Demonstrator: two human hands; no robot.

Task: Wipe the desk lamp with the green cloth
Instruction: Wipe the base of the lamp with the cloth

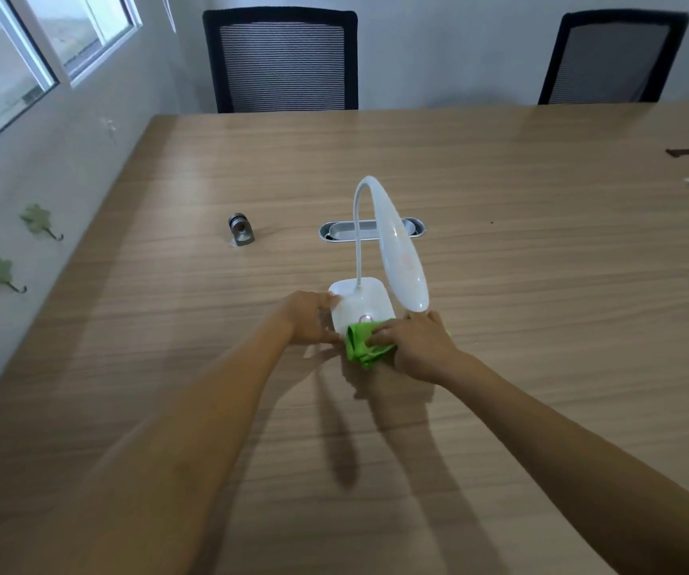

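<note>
Desk lamp (361,305) stands on the counter (542,284) between the two hands, its white square base nearest them, the thin neck rising from the back of the base and arching over so the long oval head hangs down just above the right hand (419,346). That hand is closed over a bunched green cloth (361,344), pressing it against the near edge of the base beside the round button. The left hand (311,317) is narrowly cupped around the base's left side, fingers touching it, steadying it.

The lamp looks like light, smooth plastic, so it would likely slide or tip under a firm wipe; holding the base, as the left hand does, seems the sound grip. The neck appears bendable and slender, probably best supported rather than pulled. The cloth is soft and will fold around curves.

Beyond the hands lie an oval cable slot (334,231) and a small metal object (241,230); farther off, two dark chairs (280,60).
</note>
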